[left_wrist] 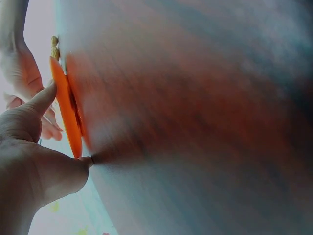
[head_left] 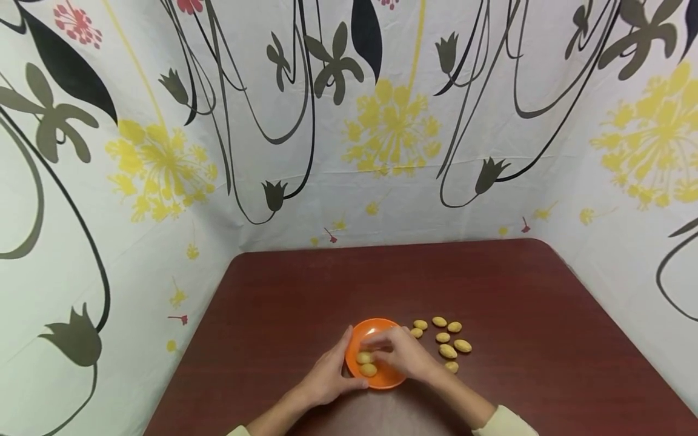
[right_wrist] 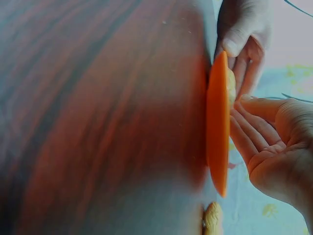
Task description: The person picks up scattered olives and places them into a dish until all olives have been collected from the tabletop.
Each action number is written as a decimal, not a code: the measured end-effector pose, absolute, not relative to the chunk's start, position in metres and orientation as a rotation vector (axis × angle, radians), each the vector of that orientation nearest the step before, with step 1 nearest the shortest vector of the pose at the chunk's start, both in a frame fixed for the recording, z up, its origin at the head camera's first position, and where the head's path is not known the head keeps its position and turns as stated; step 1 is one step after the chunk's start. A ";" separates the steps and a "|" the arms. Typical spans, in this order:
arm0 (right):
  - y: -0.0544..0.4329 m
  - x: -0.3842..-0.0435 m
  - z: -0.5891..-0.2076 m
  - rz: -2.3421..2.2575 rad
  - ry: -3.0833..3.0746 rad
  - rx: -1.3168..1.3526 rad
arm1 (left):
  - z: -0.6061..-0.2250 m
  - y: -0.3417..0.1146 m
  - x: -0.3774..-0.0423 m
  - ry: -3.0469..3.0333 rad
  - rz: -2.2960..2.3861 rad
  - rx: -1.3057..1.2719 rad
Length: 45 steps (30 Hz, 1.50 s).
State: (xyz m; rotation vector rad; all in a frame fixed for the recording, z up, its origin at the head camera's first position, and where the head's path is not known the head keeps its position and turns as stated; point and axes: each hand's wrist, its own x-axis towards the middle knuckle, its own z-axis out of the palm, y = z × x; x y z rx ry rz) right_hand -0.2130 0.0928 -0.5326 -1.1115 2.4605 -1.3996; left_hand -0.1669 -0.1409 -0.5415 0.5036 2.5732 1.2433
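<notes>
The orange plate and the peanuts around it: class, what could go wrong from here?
1. The left hand holds the orange plate by its rim; uneven pressure there might tilt or slide it.
2. The right hand is over the plate, its fingers close to the peanuts in the plate; it could knock them about.
3. The right forearm passes near the loose peanuts, so it may brush one away.

The orange plate [head_left: 388, 378] sits flat on the surface [head_left: 300, 290], two yellowish nuts [head_left: 368, 369] inside; others [head_left: 448, 351] lie scattered rightward.
</notes>
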 end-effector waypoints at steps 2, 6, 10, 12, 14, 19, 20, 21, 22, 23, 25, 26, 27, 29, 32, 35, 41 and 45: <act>0.096 -0.212 -0.531 -1.400 2.472 -1.088 | -0.542 -0.141 -0.166 2.569 1.236 0.488; 0.105 -0.213 -0.526 -1.394 2.505 -1.023 | -0.543 -0.141 -0.164 2.549 1.245 0.470; 0.118 -0.216 -0.520 -1.447 2.567 -0.943 | -0.543 -0.140 -0.164 2.545 1.248 0.468; 0.125 -0.218 -0.517 -1.482 2.598 -0.892 | -0.542 -0.140 -0.165 2.554 1.243 0.474; 0.133 -0.221 -0.515 -1.518 2.628 -0.847 | -0.541 -0.140 -0.167 2.560 1.242 0.479; 0.152 -0.227 -0.511 -1.536 2.716 -0.725 | -0.540 -0.139 -0.169 2.573 1.246 0.489; 0.155 -0.228 -0.511 -1.524 2.731 -0.700 | -0.540 -0.139 -0.169 2.574 1.245 0.490; 0.158 -0.230 -0.512 -1.512 2.741 -0.679 | -0.541 -0.139 -0.169 2.575 1.244 0.488; 0.161 -0.231 -0.513 -1.500 2.750 -0.662 | -0.540 -0.139 -0.169 2.576 1.243 0.488; 0.164 -0.232 -0.513 -1.487 2.759 -0.647 | -0.541 -0.139 -0.169 2.576 1.243 0.488; 0.168 -0.234 -0.515 -1.452 2.777 -0.628 | -0.540 -0.139 -0.169 2.578 1.238 0.493; 0.170 -0.235 -0.516 -1.433 2.788 -0.628 | -0.540 -0.140 -0.169 2.580 1.234 0.497; 0.171 -0.236 -0.517 -1.419 2.795 -0.625 | -0.540 -0.140 -0.169 2.581 1.235 0.501; 0.173 -0.237 -0.517 -1.403 2.806 -0.611 | -0.539 -0.140 -0.169 2.584 1.235 0.506; 0.174 -0.238 -0.518 -1.381 2.835 -0.608 | -0.538 -0.140 -0.170 2.585 1.231 0.506; 0.175 -0.238 -0.518 -1.365 2.867 -0.593 | -0.537 -0.139 -0.170 2.581 1.230 0.493; 0.181 -0.234 -0.526 -1.344 2.845 -0.533 | -0.540 -0.135 -0.165 2.562 1.228 0.474; 0.179 -0.233 -0.532 -1.357 2.795 -0.526 | -0.540 -0.136 -0.164 2.563 1.233 0.479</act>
